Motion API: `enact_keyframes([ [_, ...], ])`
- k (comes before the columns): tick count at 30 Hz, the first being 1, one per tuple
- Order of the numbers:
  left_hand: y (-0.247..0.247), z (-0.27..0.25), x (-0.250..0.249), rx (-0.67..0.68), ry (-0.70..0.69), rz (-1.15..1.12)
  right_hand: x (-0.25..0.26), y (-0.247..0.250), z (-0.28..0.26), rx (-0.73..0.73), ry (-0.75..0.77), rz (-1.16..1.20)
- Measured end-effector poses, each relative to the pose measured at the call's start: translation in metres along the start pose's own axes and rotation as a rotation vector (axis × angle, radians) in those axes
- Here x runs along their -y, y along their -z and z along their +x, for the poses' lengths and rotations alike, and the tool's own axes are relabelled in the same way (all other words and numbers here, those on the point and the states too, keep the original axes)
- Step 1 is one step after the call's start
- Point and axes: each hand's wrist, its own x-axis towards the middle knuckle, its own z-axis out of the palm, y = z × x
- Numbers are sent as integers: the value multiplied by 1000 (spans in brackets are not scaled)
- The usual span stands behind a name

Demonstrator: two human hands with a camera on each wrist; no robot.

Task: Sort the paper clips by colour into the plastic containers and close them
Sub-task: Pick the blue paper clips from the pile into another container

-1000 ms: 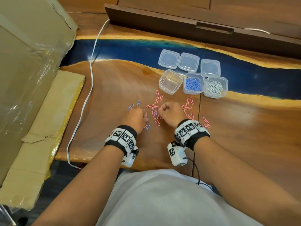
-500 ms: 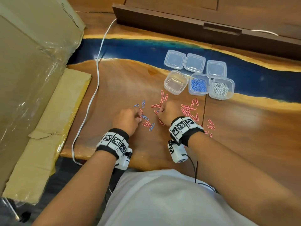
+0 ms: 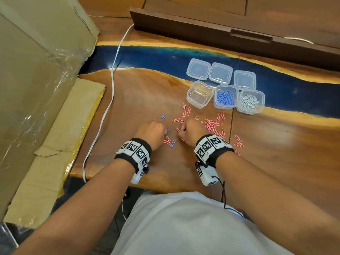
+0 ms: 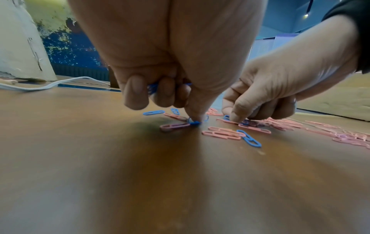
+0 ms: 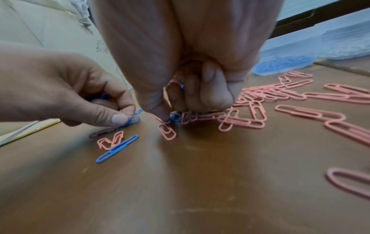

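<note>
Pink paper clips [image 3: 213,126] lie scattered on the wooden table, with a few blue paper clips [image 3: 172,144] among them. My left hand [image 3: 162,130] keeps blue clips [image 4: 153,89] tucked in its curled fingers and pinches another blue clip [image 4: 194,123] on the table. Close to its right, my right hand [image 3: 181,130] holds a blue clip [image 5: 181,85] in its curled fingers and pinches one more [image 5: 176,118] off the surface. Behind stand an empty container [image 3: 199,94], one with blue clips [image 3: 226,97] and one with white clips [image 3: 250,102], all open.
Three clear lids [image 3: 220,73] lie in a row behind the containers on the blue resin strip. A white cable [image 3: 108,100] runs down the table's left side. A large wrapped cardboard box [image 3: 36,70] stands at the left, and a dark wooden ledge [image 3: 239,34] lines the back.
Both hands stay low over the scattered clips, shifting only slightly between neighbouring blue clips. The head view has drifted a little.
</note>
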Motion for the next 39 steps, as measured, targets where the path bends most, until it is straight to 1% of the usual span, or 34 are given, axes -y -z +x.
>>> enact_keyframes([
  [2,-1,-3,2,-50,19,-106,-1,0,-1,-11,29,-14],
  [3,0,-5,2,-82,52,-219,-1,-1,-1,-7,38,-17],
  [4,2,-6,2,-121,109,-359,-3,-1,-2,2,47,-15],
  [6,11,-8,2,-178,285,-656,-7,-2,-1,10,62,5],
  [7,14,-7,3,-186,369,-794,-9,-1,0,10,66,19],
  [8,17,-7,5,-175,435,-929,-10,0,-1,14,65,40],
  [10,21,-6,11,-137,516,-1203,-9,4,-1,15,22,145],
  [11,21,-6,14,-136,534,-1308,-8,7,-1,10,-32,267],
  [12,20,-6,18,-144,543,-1370,-7,9,-2,8,-108,443],
  [14,19,-6,23,-160,544,-1424,-3,13,-4,64,-232,830],
  [16,17,-5,26,-150,538,-1445,2,15,-4,148,-263,1113],
  [17,17,-4,28,-139,540,-1449,4,15,-3,190,-267,1206],
  [19,18,-1,31,-119,553,-1420,11,17,1,260,-288,1291],
  [20,18,1,32,-114,551,-1359,14,18,2,284,-299,1292],
  [21,19,3,32,-112,529,-1241,16,19,4,302,-307,1272],
  [23,19,9,31,-141,426,-874,22,20,11,305,-326,1170],
  [25,17,13,31,-164,343,-560,30,18,18,221,-305,951],
  [27,14,16,32,-165,307,-379,41,14,23,40,-222,623],
  [28,13,17,32,-159,302,-324,46,11,26,-37,-173,484],
  [30,13,19,32,-138,304,-288,54,3,30,-107,-131,302],
  [33,14,22,32,-86,315,-307,60,-4,35,-160,-121,203],
  [36,15,21,27,-32,299,-240,66,-6,40,-147,-108,130],
  [39,15,17,22,-38,250,-124,69,-7,44,-86,-84,102],
])
